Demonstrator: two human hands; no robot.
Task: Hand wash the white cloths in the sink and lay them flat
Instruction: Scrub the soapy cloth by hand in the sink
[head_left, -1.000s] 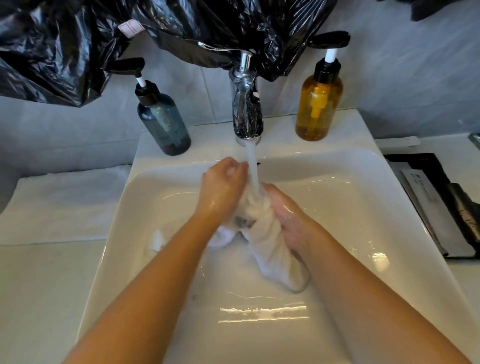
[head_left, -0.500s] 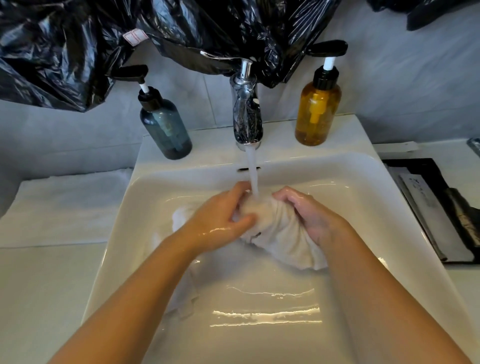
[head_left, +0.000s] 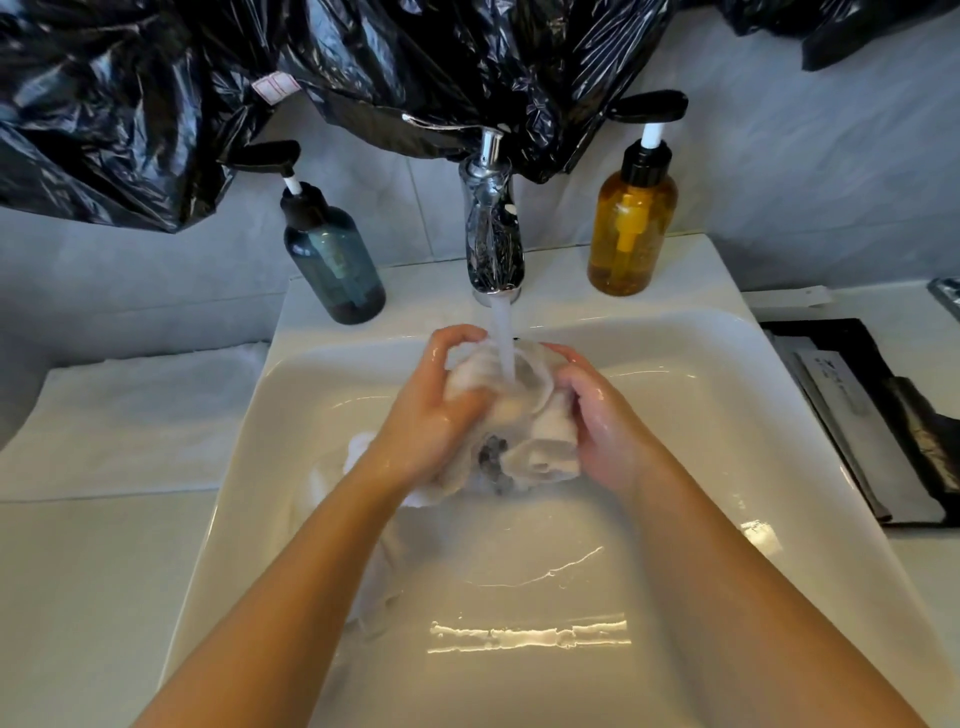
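A wet white cloth (head_left: 524, 410) is bunched between both my hands under the running tap (head_left: 492, 244), over the white sink (head_left: 701, 426). My left hand (head_left: 431, 410) grips the cloth's left side with curled fingers. My right hand (head_left: 602, 421) grips its right side. Water streams onto the cloth's top. The dark drain (head_left: 492, 451) shows just below the cloth. More white cloth (head_left: 363, 519) lies in the basin under my left forearm, partly hidden.
A blue pump bottle (head_left: 335, 260) stands left of the tap, an amber one (head_left: 631, 228) right. A white towel (head_left: 130, 421) lies flat on the counter at left. A black tray (head_left: 883, 415) sits at right. Black plastic bags (head_left: 260, 78) hang overhead.
Both hands have kept rubbing the cloth under the stream, bunching it tighter and lifting it nearer the tap. The drain now shows beneath the cloth.
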